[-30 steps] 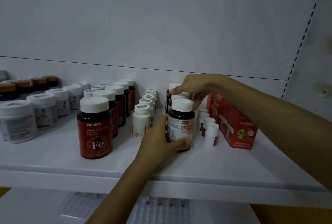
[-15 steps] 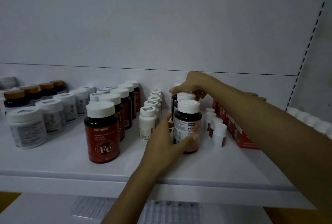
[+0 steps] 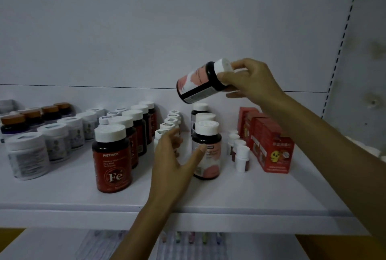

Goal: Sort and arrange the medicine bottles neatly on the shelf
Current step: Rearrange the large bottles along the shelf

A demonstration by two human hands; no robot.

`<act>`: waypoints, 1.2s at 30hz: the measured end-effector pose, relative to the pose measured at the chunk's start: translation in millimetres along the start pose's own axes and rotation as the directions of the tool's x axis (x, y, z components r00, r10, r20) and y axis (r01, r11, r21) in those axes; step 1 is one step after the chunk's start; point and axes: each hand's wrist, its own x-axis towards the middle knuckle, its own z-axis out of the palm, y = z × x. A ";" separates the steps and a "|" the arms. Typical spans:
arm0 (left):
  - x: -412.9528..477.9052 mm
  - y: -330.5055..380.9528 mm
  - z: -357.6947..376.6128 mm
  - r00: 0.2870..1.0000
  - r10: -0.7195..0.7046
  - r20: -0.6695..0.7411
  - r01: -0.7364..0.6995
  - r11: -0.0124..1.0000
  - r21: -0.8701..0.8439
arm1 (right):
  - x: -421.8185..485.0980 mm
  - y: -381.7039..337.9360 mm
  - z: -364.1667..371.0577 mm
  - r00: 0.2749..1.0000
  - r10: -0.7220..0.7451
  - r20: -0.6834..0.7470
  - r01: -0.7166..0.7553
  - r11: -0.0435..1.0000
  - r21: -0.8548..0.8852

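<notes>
Aloft, the right hand (image 3: 250,80) grips a tilted bottle (image 3: 195,85) by its cap while the left hand (image 3: 171,159), loosely spread, sets its thumb against a standing bottle (image 3: 210,155).

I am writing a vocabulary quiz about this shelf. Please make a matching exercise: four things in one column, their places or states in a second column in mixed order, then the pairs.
1. lifted bottle
2. Fe bottle
3. red boxes
4. brown-capped bottles

A. far left, back of the shelf
B. tilted in the air, held by the right hand
C. just right of the small white bottles
D. upright, first in its row

Pairs: 1-B, 2-D, 3-C, 4-A
</notes>
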 end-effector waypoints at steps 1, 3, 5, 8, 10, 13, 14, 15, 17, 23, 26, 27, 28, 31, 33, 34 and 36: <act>-0.3 1.1 -0.9 0.999 0.022 -0.033 -0.022 1.000 -0.014 | -13.6 1.1 -3.3 1.000 0.012 0.006 -0.012 0.997 0.082; -1.6 6.6 -3.7 0.996 0.051 -0.068 -0.056 0.996 -0.067 | -41.7 5.1 -9.3 0.999 0.033 0.030 -0.039 0.976 0.213; -2.7 12.4 -8.3 0.997 0.069 -0.035 -0.074 0.985 -0.158 | -67.9 12.0 -16.3 0.997 0.045 0.064 -0.063 0.945 0.321; -2.0 15.9 -15.4 0.986 0.096 0.136 -0.054 0.957 -0.286 | -95.8 25.5 -23.1 0.991 0.043 0.125 -0.090 0.915 0.394; -0.9 16.5 -18.7 0.965 0.083 0.248 0.001 0.947 -0.320 | -109.2 36.3 -23.5 0.988 0.035 0.153 -0.095 0.911 0.401; -3.5 17.7 -23.2 0.941 0.043 0.336 0.062 0.953 -0.295 | -124.4 56.5 -20.3 0.979 0.027 0.200 -0.112 0.899 0.424; -5.3 15.7 -25.2 0.934 0.029 0.355 0.079 0.955 -0.287 | -128.6 62.5 -18.6 0.973 0.043 0.229 -0.138 0.896 0.422; -7.6 13.2 -27.3 0.924 0.012 0.381 0.103 0.955 -0.278 | -132.4 68.3 -16.9 0.961 0.069 0.269 -0.180 0.892 0.416; -10.8 8.0 -31.8 0.889 -0.017 0.458 0.144 0.959 -0.243 | -138.4 76.8 -14.4 0.914 0.133 0.384 -0.292 0.872 0.393; -14.5 10.4 -31.5 0.812 -0.048 0.582 0.205 0.957 -0.207 | -145.4 79.0 -13.6 0.862 0.191 0.469 -0.330 0.914 0.235; -12.0 8.9 -31.1 0.824 -0.057 0.563 0.195 0.962 -0.189 | -145.5 78.1 -11.7 0.879 0.194 0.436 -0.328 0.909 0.255; -11.7 8.8 -30.3 0.827 -0.049 0.560 0.180 0.967 -0.182 | -145.3 77.4 -11.0 0.882 0.206 0.423 -0.336 0.905 0.261; -11.1 8.4 -29.5 0.832 -0.048 0.553 0.174 0.969 -0.178 | -145.0 77.2 -10.6 0.884 0.218 0.413 -0.346 0.900 0.264; -11.1 10.7 -27.7 0.837 -0.084 0.541 0.200 0.967 -0.159 | -144.4 76.9 -9.2 0.884 0.233 0.404 -0.355 0.899 0.257; -12.4 12.4 -28.2 0.836 -0.085 0.542 0.195 0.970 -0.148 | -145.2 77.3 -8.9 0.886 0.218 0.408 -0.343 0.902 0.263; -13.1 13.2 -29.1 0.836 -0.080 0.543 0.190 0.970 -0.150 | -145.7 78.1 -9.4 0.888 0.207 0.410 -0.334 0.904 0.268; -13.9 14.3 -30.7 0.833 -0.074 0.549 0.189 0.969 -0.156 | -146.6 80.3 -11.2 0.894 0.183 0.409 -0.320 0.900 0.295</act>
